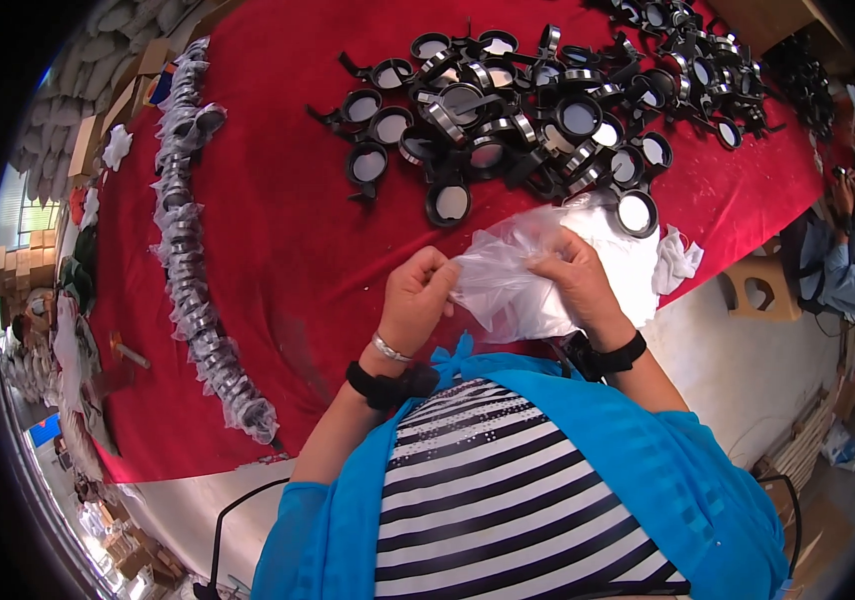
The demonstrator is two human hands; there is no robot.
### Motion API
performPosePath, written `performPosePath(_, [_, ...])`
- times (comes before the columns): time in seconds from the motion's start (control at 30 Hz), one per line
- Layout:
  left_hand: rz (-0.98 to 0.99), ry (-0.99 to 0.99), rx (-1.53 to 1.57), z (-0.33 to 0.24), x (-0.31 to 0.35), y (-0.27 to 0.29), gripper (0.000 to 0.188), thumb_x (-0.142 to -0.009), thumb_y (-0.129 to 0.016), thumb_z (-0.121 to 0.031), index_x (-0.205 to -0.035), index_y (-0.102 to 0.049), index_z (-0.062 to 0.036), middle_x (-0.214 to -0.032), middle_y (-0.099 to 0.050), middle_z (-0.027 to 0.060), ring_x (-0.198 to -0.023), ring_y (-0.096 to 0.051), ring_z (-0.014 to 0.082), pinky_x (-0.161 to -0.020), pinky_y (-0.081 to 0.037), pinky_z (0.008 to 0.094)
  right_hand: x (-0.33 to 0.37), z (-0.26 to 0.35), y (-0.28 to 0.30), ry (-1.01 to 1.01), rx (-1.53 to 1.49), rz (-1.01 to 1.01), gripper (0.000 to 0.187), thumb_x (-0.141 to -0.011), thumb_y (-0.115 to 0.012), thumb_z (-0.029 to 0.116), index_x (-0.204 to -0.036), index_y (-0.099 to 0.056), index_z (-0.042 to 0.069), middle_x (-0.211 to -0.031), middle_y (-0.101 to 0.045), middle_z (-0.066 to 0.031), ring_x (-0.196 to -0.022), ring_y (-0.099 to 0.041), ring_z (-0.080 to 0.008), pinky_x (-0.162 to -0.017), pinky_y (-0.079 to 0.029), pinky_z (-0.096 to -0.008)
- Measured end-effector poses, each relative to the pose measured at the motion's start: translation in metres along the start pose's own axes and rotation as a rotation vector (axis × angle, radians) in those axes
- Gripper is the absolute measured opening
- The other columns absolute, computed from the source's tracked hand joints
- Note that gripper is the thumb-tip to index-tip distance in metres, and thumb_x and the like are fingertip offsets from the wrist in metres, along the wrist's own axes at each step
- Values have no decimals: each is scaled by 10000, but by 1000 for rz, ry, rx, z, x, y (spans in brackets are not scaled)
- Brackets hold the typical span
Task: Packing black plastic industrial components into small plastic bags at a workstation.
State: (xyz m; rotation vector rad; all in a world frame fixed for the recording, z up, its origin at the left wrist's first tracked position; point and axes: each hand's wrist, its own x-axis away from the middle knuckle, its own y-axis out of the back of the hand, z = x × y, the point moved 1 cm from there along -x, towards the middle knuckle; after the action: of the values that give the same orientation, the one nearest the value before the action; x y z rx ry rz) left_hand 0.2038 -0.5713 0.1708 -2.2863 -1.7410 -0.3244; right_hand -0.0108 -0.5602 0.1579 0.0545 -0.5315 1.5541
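Bag of thin clear plastic (503, 275) — held crosswise between left-hand grip (416, 297) and right-hand grip (586, 282), each pinching one side. Round black-and-silver pieces (485, 153) lie beyond it on the red cloth-covered tabletop (298, 200) — the nearest closer to the left.

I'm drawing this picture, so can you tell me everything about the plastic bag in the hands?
The plastic bag is clear and shiny, made of thin, floppy film full of crinkles and folds. No object shows inside it. The left hand pinches its left edge and the right hand grips its upper right part, so it spreads between them. It is above the red cloth, partly in front of a white pile. I can't tell whether it touches the pile.
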Motion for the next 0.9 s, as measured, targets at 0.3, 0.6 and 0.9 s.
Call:
performPosePath(0.3, [-123,-137,-160,4,-4,-3,123,-890,-565,-74,-777,-530,-39,-651,-530,-31,-528,-435,13,-466,-346,184,-3,-1,1,313,905,37,218,-768,-655,107,-977,-643,44,-888,-641,-135,-733,-599,-318,-646,-467,-364])
performPosePath(0.6, [-105,-352,-339,13,-12,-3,75,-863,-568,-26,-794,-553,1,-678,-557,0,-570,-470,32,-497,-390,211,-10,2,-11,120,506,79,156,-777,-681,157,-844,-626,27,-669,-561,-15,-628,-537,-135,-577,-416,-264])
performPosePath(0.9, [-276,-405,-1617,34,-81,70,425,-805,-632,-190,-1163,-531,16,-1347,-432,197,-1247,-432,300,-921,-435,424,-16,-6,-7,-196,239,31,221,-808,-635,82,-1011,-642,-5,-802,-612,11,-673,-508,-35,-596,-398,-180])
